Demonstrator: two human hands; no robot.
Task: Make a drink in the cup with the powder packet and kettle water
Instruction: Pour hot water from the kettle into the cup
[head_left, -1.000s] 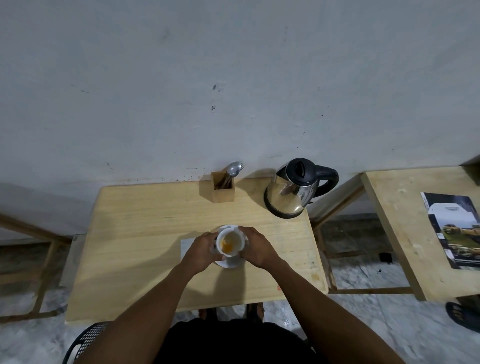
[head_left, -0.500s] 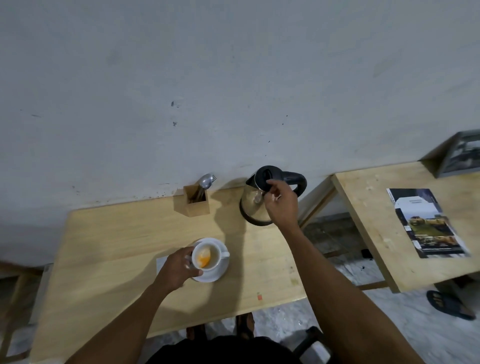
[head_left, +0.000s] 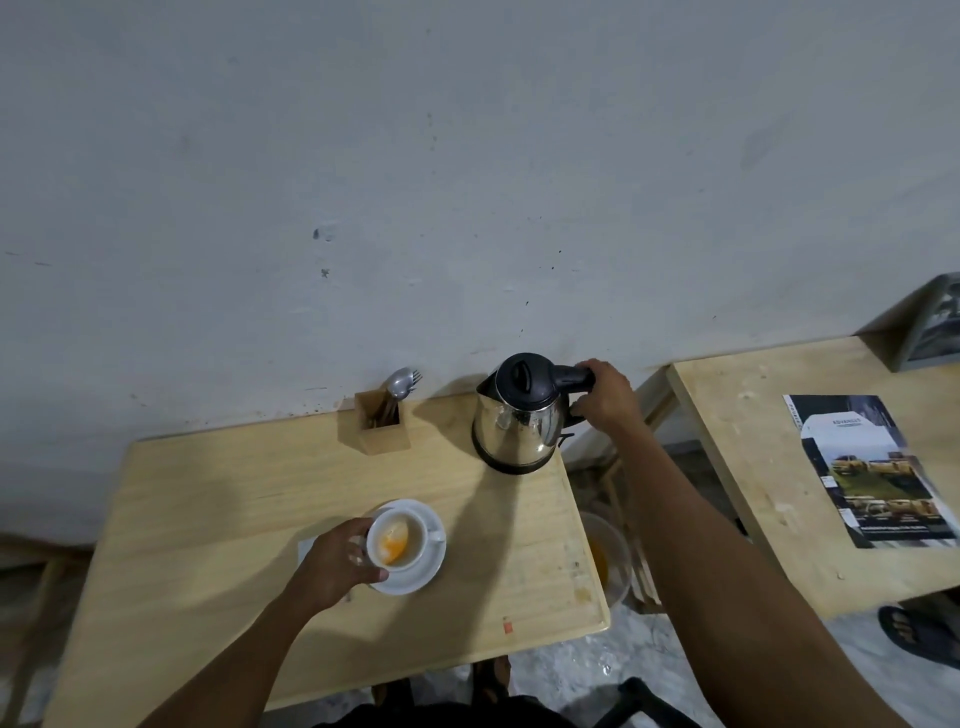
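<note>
A white cup (head_left: 397, 540) with orange powder in its bottom stands on a white saucer (head_left: 423, 574) near the middle of the wooden table (head_left: 218, 519). My left hand (head_left: 337, 561) grips the cup's left side. A steel kettle (head_left: 519, 421) with a black lid stands at the table's back right corner. My right hand (head_left: 602, 395) is closed around its black handle. A pale packet (head_left: 306, 548) lies flat left of the saucer, mostly hidden under my left hand.
A wooden holder (head_left: 382, 428) with a spoon and fork stands left of the kettle by the wall. A second table (head_left: 769, 467) to the right carries a brochure (head_left: 872, 467). A bucket (head_left: 605, 561) sits on the floor between the tables.
My right hand left the cup, reached to the kettle's lid, then shifted right and closed on the handle. My left hand stays on the cup. The view has swung right.
</note>
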